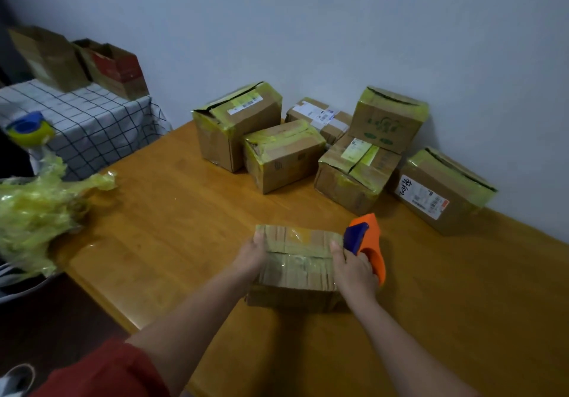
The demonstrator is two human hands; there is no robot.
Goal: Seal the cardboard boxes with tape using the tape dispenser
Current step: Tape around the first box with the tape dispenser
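On the near middle of the wooden table (pixel 184 227), in the head view, a small cardboard box (pixel 295 261) is sitting squarely in front of the person, well apart from everything else on the tabletop. Its brown card is looking worn and ribbed, and glossy yellowish tape is running across the top and down the near face, catching the light. The left hand (pixel 252 253) is gripping the box's left end, thumb lying on the top edge and fingers wrapping the side. The right hand (pixel 354 268) is curling round the handle of the tape dispenser (pixel 368 242) – an orange body with a dark blue front part – and is holding it against the box's right end, its thumb resting on the top right corner. Further back, against the pale wall (pixel 308 27), a cluster of taped boxes (pixel 283 156) is standing close together, six in all, one of them sitting on top of another; yellow-green tape is covering their seams and edges, and several are bearing white shipping labels. At the table's left edge a crumpled wad of yellow tape (pixel 37 211) is lying. Beyond it a checked cloth (pixel 92 119) is covering a lower surface, where a blue and yellow dispenser (pixel 27 127) and two open cartons (pixel 80 60) are resting. A red sleeve (pixel 101 372) is showing at the bottom left.
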